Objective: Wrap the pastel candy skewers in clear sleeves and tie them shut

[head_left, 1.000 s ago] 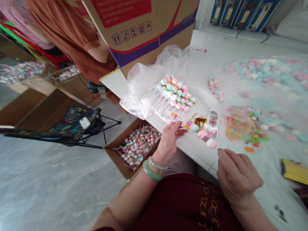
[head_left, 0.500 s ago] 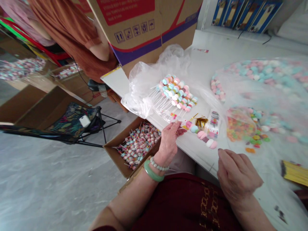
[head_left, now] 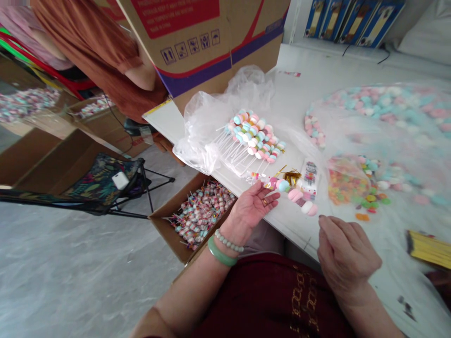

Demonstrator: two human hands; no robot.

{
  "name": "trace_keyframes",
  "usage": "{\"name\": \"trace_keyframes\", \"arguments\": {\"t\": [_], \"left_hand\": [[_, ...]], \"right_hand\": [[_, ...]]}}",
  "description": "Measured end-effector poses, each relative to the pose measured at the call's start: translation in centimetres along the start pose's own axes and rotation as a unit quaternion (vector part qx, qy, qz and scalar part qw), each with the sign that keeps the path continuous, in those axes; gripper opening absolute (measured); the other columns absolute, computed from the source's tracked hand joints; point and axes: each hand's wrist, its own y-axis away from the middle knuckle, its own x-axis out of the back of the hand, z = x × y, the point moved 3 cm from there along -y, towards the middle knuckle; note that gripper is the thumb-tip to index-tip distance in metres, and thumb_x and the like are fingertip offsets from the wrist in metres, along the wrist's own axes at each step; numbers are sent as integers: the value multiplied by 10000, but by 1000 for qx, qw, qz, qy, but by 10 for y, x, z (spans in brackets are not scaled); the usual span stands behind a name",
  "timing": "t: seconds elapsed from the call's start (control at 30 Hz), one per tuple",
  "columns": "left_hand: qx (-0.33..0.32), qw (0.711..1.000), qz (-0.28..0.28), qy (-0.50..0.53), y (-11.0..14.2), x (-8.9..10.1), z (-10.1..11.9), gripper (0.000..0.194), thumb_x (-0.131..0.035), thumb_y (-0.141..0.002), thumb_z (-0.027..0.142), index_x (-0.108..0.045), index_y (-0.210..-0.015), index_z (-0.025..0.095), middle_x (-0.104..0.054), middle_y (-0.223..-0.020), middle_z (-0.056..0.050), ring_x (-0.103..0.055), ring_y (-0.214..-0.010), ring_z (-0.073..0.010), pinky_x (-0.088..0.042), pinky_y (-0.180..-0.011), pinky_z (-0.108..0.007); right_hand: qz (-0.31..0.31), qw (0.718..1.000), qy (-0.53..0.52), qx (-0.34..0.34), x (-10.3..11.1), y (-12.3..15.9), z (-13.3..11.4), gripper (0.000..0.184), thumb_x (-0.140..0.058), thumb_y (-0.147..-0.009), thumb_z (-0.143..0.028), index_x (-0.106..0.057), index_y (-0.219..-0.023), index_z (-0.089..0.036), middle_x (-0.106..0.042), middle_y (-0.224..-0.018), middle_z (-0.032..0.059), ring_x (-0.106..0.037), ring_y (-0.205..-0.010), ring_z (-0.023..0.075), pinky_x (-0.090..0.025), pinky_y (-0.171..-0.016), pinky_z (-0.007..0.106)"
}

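Supporting the marshmallow skewer point(head_left: 295, 195) lightly from below should serve better than squeezing, since the soft pieces could dent or slide along the stick. The left hand point(head_left: 248, 206), palm turned up, loosely grasps its near end between thumb and fingers, where clear film shows. A level line from there towards the right hand point(head_left: 347, 256) would probably spare the middle from bending. The right hand is curled just beside the far tip; whether its fingertips pinch any film cannot be told.

The skewer reaches away from the left hand, over the desk point(head_left: 296, 226), in a slanting row: mauve-pink and pale blue nearest, then pink, a darker mauve piece, white and pink at the tip. Its pieces look plump and matte, with a glint of plastic near the left thumb. Beyond that hand lie gold ties point(head_left: 292, 176) and a heap of similar skewers point(head_left: 252, 136).
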Motion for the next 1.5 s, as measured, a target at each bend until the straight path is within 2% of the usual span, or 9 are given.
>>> {"name": "trace_keyframes", "arguments": {"t": [0.13, 0.27, 0.6, 0.83, 1.1, 1.2, 1.33, 1.43, 1.5], "left_hand": [[18, 1000, 8, 13, 1, 0, -1, 208, -497, -913, 264, -639, -821, 142, -680, -706, -70, -676, -705, -207, -522, -705, -347], [-1, 1000, 7, 1, 2, 0, 0, 187, -506, -905, 255, -624, -806, 150, -680, -704, -59, -681, -694, -207, -523, -701, -342], [-132, 991, 11, -24, -1, -3, 2, 116, -573, -860, 251, -634, -838, 154, -683, -758, -32, -643, -624, -151, -501, -681, -303], [-218, 975, 19, -48, 2, -1, 5, 149, -661, -788, 284, -660, -838, 143, -681, -803, -30, -614, -624, -122, -488, -688, -286], [-188, 980, -12, -66, 0, -1, 3, 149, -638, -802, 284, -660, -807, 136, -688, -741, -40, -638, -605, -143, -495, -633, -279], [-133, 989, -25, -58, -1, -2, 2, 134, -618, -817, 255, -653, -812, 126, -695, -746, -60, -650, -626, -159, -521, -654, -300], [-117, 992, -29, -24, -2, -1, 3, 104, -589, -840, 218, -645, -827, 132, -705, -774, -58, -660, -654, -156, -546, -713, -324], [-158, 986, -45, -41, -2, -2, 5, 96, -603, -830, 214, -653, -812, 134, -699, -762, -38, -652, -643, -136, -546, -732, -308], [-195, 977, -56, -65, -2, -3, 8, 93, -646, -799, 219, -661, -781, 129, -693, -756, -30, -647, -646, -127, -543, -722, -286]], "right_hand": [[-5, 1000, 2, -3, 0, -1, 0, 367, -642, -758, -44, -612, -1082, -212, -693, -838, 66, -609, -731, 195, -499, -671, 300], [-2, 1000, 13, 22, 1, 1, -1, 383, -642, -728, -20, -621, -1069, -194, -703, -839, 71, -601, -726, 194, -489, -662, 297], [0, 998, 6, 56, 0, 6, -3, 431, -622, -711, -23, -645, -1100, -207, -725, -858, 59, -618, -726, 195, -501, -655, 301], [-9, 999, 5, 45, -1, 9, -3, 435, -605, -745, -46, -640, -1134, -237, -732, -882, 51, -650, -751, 202, -508, -675, 313], [-1, 999, -17, 40, -2, 6, -1, 430, -627, -738, -31, -641, -1119, -229, -728, -870, 60, -647, -748, 203, -515, -661, 313], [-26, 997, -75, -21, -4, 3, -1, 300, -621, -790, -70, -660, -1036, -237, -715, -842, 49, -654, -745, 185, -524, -673, 296], [-89, 966, -161, -180, -9, 1, 4, 116, -583, -858, -196, -687, -898, -228, -712, -832, 34, -664, -735, 173, -524, -678, 277], [-162, 896, -244, -332, -15, 4, 10, 110, -610, -826, -283, -702, -840, -222, -699, -741, 14, -636, -669, 178, -499, -619, 284], [-195, 812, -323, -445, -20, 8, 13, 124, -651, -777, -312, -704, -814, -205, -651, -642, 2, -567, -568, 152, -437, -522, 262]]}}
